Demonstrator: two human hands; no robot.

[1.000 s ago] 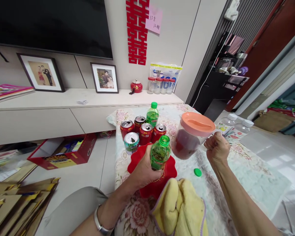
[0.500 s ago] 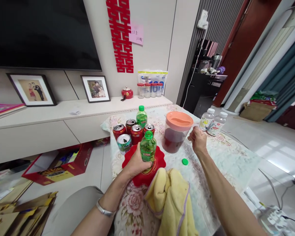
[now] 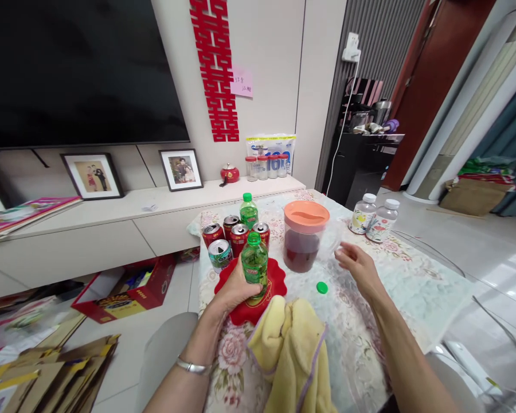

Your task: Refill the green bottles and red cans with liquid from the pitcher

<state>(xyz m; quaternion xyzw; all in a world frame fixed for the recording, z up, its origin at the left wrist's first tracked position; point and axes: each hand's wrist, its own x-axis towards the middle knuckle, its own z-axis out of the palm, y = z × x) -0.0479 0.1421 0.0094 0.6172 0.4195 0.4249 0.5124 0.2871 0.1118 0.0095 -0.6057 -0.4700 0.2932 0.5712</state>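
My left hand is wrapped round a green plastic drink bottle, uncapped and upright over a red scalloped tray. A clear pitcher with an orange lid and dark red liquid stands to the right of the bottle. My right hand is just right of the pitcher's clear handle, fingers loosely bent and apart, holding nothing I can see. A green bottle cap lies on the tablecloth between the pitcher and me. A yellow towel is bunched in front of the tray.
Several opened drink cans and a capped green bottle stand behind the tray. Two white-capped bottles are at the right. Beyond the table runs a low cabinet with framed photos. A red box sits on the floor.
My right hand has come off the pitcher's handle and its fist has loosened. The pitcher stands more upright. My left hand keeps the bottle; the view has shifted slightly.
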